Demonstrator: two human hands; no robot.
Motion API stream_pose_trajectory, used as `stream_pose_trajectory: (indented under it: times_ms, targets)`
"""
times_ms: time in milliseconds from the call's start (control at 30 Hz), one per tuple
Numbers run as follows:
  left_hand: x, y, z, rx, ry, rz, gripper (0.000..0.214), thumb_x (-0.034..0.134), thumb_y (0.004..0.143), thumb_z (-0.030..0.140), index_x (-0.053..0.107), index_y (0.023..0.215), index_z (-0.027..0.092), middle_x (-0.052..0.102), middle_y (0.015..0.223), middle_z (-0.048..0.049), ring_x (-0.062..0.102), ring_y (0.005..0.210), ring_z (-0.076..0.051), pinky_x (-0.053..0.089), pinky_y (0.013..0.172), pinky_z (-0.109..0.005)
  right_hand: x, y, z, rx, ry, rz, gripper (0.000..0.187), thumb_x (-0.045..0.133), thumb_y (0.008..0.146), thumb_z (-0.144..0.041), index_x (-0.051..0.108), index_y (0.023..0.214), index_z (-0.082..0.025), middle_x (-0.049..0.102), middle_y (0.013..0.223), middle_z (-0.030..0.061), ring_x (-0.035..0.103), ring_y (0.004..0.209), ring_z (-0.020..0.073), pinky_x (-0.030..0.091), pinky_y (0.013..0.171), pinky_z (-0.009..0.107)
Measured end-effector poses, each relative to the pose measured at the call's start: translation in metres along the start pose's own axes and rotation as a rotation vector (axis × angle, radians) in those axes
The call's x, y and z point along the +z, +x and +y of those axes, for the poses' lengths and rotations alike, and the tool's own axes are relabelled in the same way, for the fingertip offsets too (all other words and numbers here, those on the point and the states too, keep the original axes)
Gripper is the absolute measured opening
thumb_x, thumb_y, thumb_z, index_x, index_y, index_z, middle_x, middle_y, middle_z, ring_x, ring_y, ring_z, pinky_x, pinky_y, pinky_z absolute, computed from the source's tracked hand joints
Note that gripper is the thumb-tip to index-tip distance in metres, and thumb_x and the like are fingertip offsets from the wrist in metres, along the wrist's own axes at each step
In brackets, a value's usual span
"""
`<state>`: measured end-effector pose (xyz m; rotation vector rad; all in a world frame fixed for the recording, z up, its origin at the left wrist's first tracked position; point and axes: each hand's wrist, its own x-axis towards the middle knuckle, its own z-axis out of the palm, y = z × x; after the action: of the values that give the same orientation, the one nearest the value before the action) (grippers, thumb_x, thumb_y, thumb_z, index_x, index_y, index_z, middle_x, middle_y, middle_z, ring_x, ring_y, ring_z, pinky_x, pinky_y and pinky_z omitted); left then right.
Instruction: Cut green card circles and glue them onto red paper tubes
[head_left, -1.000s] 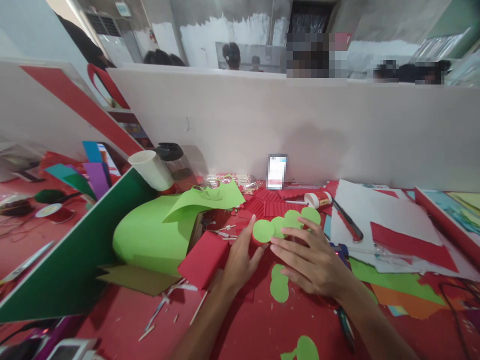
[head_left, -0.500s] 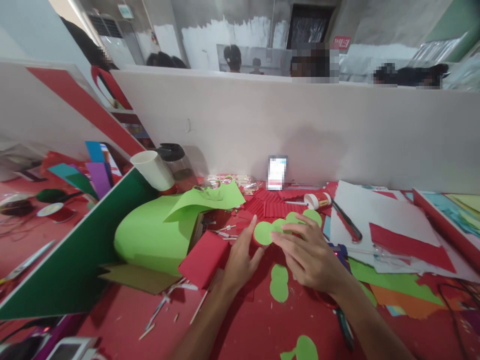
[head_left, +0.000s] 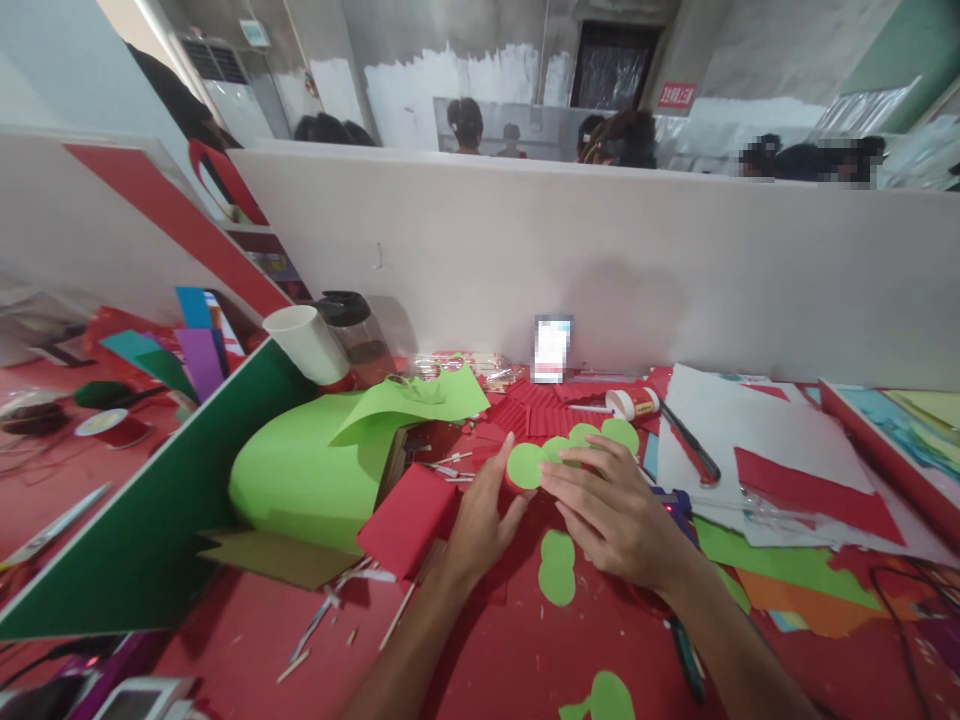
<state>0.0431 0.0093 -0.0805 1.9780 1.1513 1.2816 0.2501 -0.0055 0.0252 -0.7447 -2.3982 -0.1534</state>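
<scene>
A chain of joined green paper circles lies between my hands, with something red showing under its left end. My left hand grips that left end from the side, fingers and thumb bent round the red edge. The fingertips of my right hand press on the middle circles, its thumb tucked below. The right end of the chain sticks out past my right fingers. Just below lies a separate pair of joined green circles on the red tabletop. Another green paper piece is at the bottom edge.
Left of my hands are a red box and a curled green sheet. Behind stand a phone, a white cup and a lidded bottle. A glue gun, a black-handled knife and paper sheets are on the right.
Both hands stay on the green circle chain. My right hand has shifted very slightly to the left; the whole view has tilted a little.
</scene>
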Motion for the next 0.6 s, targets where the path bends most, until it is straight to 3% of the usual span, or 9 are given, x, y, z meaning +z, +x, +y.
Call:
stream_pose_trajectory:
  times_ms: [200, 300, 400, 600]
  targets:
    - [0.001, -0.002, -0.001, -0.018, 0.058, 0.026, 0.076, 0.058, 0.097, 0.028, 0.017, 0.161, 0.025, 0.048, 0.154, -0.0148, 0.047, 0.142, -0.027, 0.044, 0.113, -0.045, 0.001, 0.006, 0.001, 0.000, 0.000, -0.012, 0.034, 0.056, 0.093, -0.006, 0.063, 0.125, -0.016, 0.074, 0.122, 0.0054, 0.059, 0.116, 0.0264, 0.040, 0.111, 0.055]
    - [0.000, -0.005, -0.001, 0.042, 0.095, 0.081, 0.079, 0.060, 0.097, 0.028, 0.013, 0.160, 0.026, 0.047, 0.155, -0.0151, 0.046, 0.143, -0.028, 0.045, 0.113, -0.045, 0.001, 0.007, 0.001, 0.007, -0.001, -0.015, 0.032, 0.056, 0.094, -0.007, 0.064, 0.124, -0.017, 0.074, 0.122, 0.0053, 0.059, 0.115, 0.0258, 0.040, 0.110, 0.055]
    - [-0.004, -0.007, 0.000, 0.114, 0.117, 0.118, 0.074, 0.061, 0.096, 0.027, 0.020, 0.158, 0.028, 0.049, 0.154, -0.0135, 0.050, 0.140, -0.029, 0.047, 0.112, -0.046, 0.000, 0.009, 0.002, 0.010, -0.002, -0.020, 0.029, 0.056, 0.095, -0.008, 0.065, 0.121, -0.019, 0.074, 0.122, 0.0050, 0.059, 0.115, 0.0255, 0.040, 0.111, 0.055]
    - [-0.018, 0.000, 0.012, -0.013, -0.052, 0.039, 0.077, 0.058, 0.098, 0.028, 0.013, 0.160, 0.028, 0.054, 0.150, -0.0142, 0.056, 0.135, -0.026, 0.050, 0.110, -0.044, 0.001, 0.013, 0.003, -0.002, 0.002, -0.020, 0.028, 0.055, 0.095, -0.008, 0.065, 0.119, -0.019, 0.075, 0.120, 0.0048, 0.060, 0.115, 0.0243, 0.040, 0.111, 0.054]
